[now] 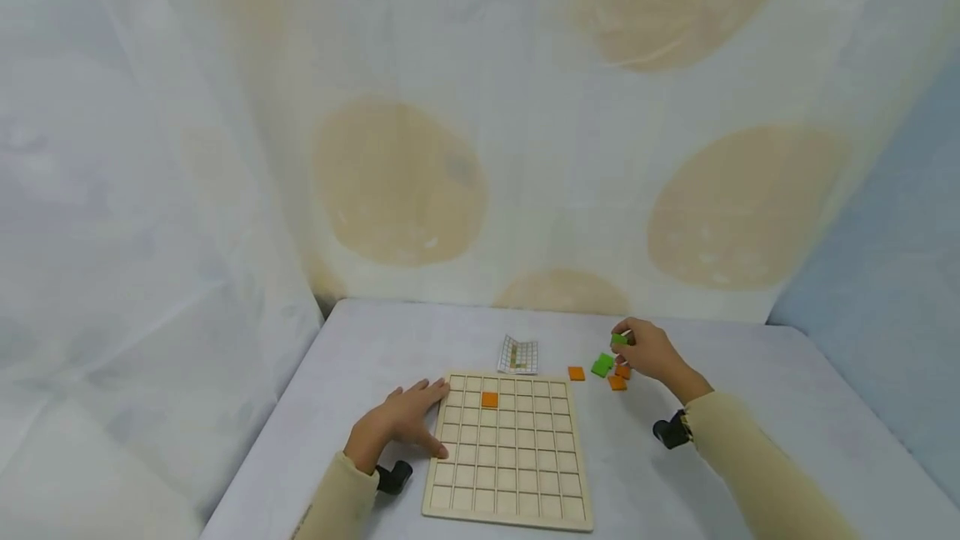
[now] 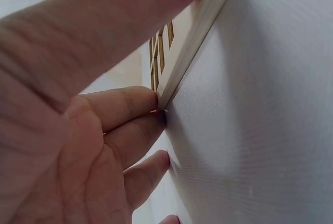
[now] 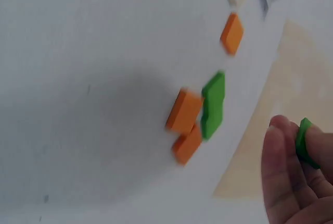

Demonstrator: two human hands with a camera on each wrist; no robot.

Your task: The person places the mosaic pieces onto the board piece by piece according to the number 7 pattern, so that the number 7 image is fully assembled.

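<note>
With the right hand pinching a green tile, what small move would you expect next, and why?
Probably carry the green tile left to the wooden grid board and set it in a free cell. The right hand already pinches it above the loose tiles, the left hand steadies the board's edge, and only one orange tile sits in the grid.

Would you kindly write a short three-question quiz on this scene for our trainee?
1. True or false: the right hand pinches a green tile.
2. How many tiles sit in the grid board?
3. What does the left hand do? A: lifts a tile. B: rests at the board's left edge. C: holds the paper.

Key: 1 true. 2 one, the orange tile. 3 B.
</note>
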